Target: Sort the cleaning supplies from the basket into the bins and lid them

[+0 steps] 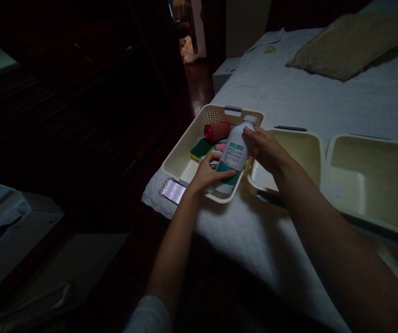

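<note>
Both hands grip a white plastic bottle (235,145) with a green lower label and a white cap, tilted to the right over a cream perforated basket (181,143). My left hand (206,173) wraps the lower part, thumb across the green label. Near the cap, the fingers of my right hand (263,145) close on the upper side. Inside the basket lie a red patterned cylinder (216,132), a green and yellow sponge (202,149) and something pink (220,146). The bottle and my left hand hide part of the contents.
Two cream bins, a middle one (298,152) and a right one (386,171), stand beside the basket on the white bed (271,92). A phone (174,191) lies at the basket's near left corner. Farther back rests a tan pillow (351,46). Dark furniture fills the left.
</note>
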The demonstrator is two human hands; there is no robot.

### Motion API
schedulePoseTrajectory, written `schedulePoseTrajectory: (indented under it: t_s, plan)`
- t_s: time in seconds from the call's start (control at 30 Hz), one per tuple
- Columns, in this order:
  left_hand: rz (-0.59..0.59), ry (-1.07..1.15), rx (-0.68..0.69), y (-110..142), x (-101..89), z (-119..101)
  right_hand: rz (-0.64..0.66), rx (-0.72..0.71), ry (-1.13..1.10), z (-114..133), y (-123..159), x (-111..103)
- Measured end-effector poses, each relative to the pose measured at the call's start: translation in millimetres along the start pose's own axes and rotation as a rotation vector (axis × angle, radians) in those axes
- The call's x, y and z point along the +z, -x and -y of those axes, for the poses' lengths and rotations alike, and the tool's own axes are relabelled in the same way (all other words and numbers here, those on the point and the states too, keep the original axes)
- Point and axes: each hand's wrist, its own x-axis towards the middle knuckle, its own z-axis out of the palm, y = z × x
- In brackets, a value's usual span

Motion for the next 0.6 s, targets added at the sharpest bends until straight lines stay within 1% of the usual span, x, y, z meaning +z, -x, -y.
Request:
schedulePoseTrajectory:
  t_s: [0.13, 0.3, 0.37, 0.47, 0.53, 0.6]
  plan:
    - [0.020, 0.126, -0.027, 0.9, -1.6, -0.9, 0.021, 0.027, -0.006, 3.0, 2.7, -2.1]
    - [0.017, 0.271, -0.039, 3.6, -2.5, -6.6, 0.022, 0.011, -0.044, -0.7, 3.3, -2.1]
    - [0.040, 0.321, -0.033, 5.0, -2.6, -7.7, 0.053, 0.028, -0.064, -1.4, 5.0, -0.3]
    - [0.083, 0.363, -0.054, 6.6, -3.0, -7.7, 0.134, 0.065, -0.129, -0.6, 8.4, 3.0]
    - [0.101, 0.377, -0.077, 7.0, -3.6, -7.5, 0.173, 0.063, -0.168, -0.3, 9.5, 4.6]
    - [0.122, 0.388, -0.093, 6.9, -4.1, -7.3, 0.184, 0.054, -0.183, -1.1, 8.9, 5.3]
